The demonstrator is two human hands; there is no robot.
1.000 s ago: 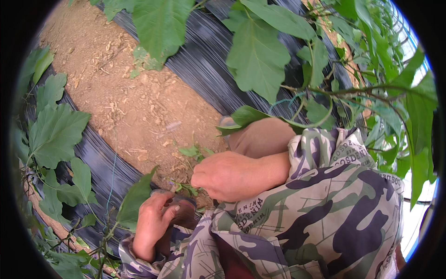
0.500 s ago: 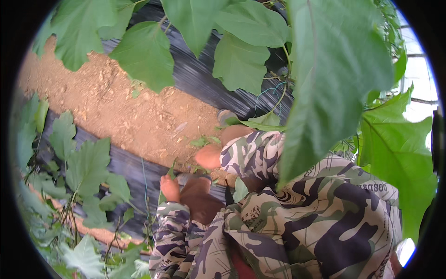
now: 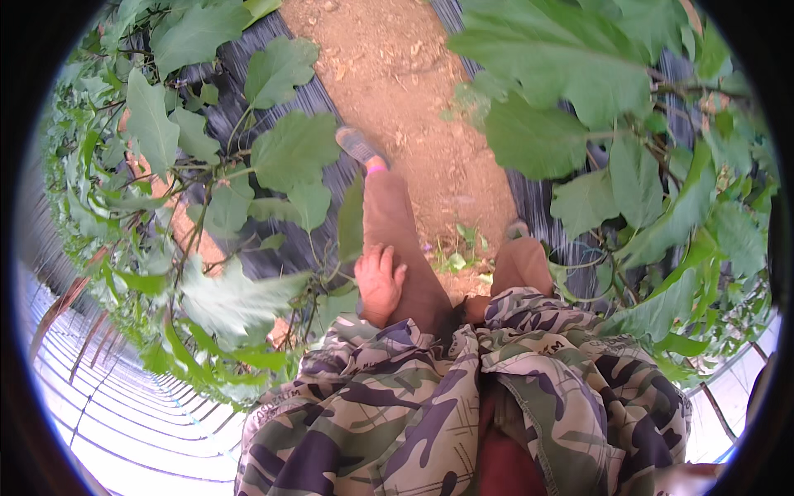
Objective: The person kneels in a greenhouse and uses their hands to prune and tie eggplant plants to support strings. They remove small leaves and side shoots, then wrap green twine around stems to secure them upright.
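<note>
My left hand (image 3: 379,285) lies open on my left leg (image 3: 387,219)

The fingers are a bit bent, with small gaps between them, and they rest on the brown cloth. My left leg points out in front of me, down to a pink sock (image 3: 376,168) and a dark shoe (image 3: 357,144).

My right hand (image 3: 475,310) is low down, near my bent right leg (image 3: 521,269). My sleeve (image 3: 529,307) hides most of that hand, so I cannot tell if it is open or closed.

Small weeds (image 3: 469,236) grow between my legs, on a path of brown dirt (image 3: 389,58). Black plastic (image 3: 327,103) runs along both sides of the path, and big green leaves (image 3: 289,149) hang over it. One long leaf (image 3: 351,219) is just beside my left leg.

My coat (image 3: 347,422) has green, purple and tan patches. It is open in the middle, where some red cloth (image 3: 506,467) shows.
</note>
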